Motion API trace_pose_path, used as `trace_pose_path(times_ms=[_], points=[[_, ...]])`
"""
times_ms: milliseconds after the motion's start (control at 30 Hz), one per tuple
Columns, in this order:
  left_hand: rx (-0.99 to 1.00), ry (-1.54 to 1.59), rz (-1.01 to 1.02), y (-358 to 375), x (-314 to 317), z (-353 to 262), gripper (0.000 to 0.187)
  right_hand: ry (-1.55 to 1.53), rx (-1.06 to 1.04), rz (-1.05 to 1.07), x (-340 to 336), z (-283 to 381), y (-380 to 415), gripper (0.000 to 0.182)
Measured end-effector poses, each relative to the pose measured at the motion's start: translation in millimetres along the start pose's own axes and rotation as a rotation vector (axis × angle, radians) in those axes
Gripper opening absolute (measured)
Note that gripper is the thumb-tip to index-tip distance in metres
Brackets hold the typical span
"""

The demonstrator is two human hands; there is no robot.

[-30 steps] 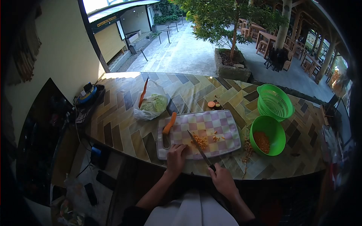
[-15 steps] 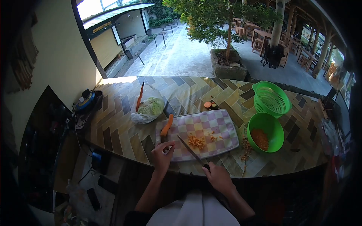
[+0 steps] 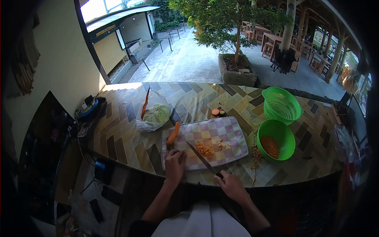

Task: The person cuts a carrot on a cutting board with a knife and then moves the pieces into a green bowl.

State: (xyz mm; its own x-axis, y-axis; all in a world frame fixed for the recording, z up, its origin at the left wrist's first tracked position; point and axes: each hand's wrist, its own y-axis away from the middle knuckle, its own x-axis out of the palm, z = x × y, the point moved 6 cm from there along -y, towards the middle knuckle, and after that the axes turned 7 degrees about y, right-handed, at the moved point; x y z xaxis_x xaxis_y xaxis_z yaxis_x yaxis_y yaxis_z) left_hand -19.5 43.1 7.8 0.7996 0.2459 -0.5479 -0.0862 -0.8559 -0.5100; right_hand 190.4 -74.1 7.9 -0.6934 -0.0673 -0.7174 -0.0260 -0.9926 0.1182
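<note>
My right hand (image 3: 230,184) grips the dark handle of a kitchen knife (image 3: 202,158), its blade pointing up and left over the checkered cutting board (image 3: 233,136). Beside the blade lies a small pile of chopped carrot (image 3: 205,149), with a few bits farther right. At the board's left edge is my left hand (image 3: 174,164), fingers curled together. Whatever they hold, if anything, is hidden. Just above those fingers a peeled carrot (image 3: 173,133) lies on the board, apart from the knife.
Right of the board stands a green bowl (image 3: 290,146) with chopped orange pieces, a green colander (image 3: 282,104) behind it. Peelings (image 3: 256,158) lie between board and bowl. A plastic bag with cabbage (image 3: 157,114) sits at the back left, near carrot ends (image 3: 215,111).
My left hand has turned over and its fingers have curled down at the board's left edge, closer to the carrot. The knife and right hand stay nearly the same.
</note>
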Motion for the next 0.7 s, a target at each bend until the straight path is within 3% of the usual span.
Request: trace_pose_path(times_ms=[200,333,500,700], points=[[-0.025,0.118,0.173,-12.7,14.4,4.3,0.011,0.047,0.000,-0.120,3.6,-5.8,-7.4,0.034],[0.091,0.249,0.288,-12.6,28.0,-13.3,0.011,-0.172,0.063,0.004,3.7,-7.3,-6.6,0.038],[-0.079,0.256,0.196,-18.3,25.6,-27.9,0.019,-0.691,0.258,0.192,13.3,-30.6,1.7,0.036],[-0.270,0.368,0.222,-24.1,35.2,-33.3,0.023,-0.809,0.288,0.287,10.9,-26.7,12.0,0.033]])
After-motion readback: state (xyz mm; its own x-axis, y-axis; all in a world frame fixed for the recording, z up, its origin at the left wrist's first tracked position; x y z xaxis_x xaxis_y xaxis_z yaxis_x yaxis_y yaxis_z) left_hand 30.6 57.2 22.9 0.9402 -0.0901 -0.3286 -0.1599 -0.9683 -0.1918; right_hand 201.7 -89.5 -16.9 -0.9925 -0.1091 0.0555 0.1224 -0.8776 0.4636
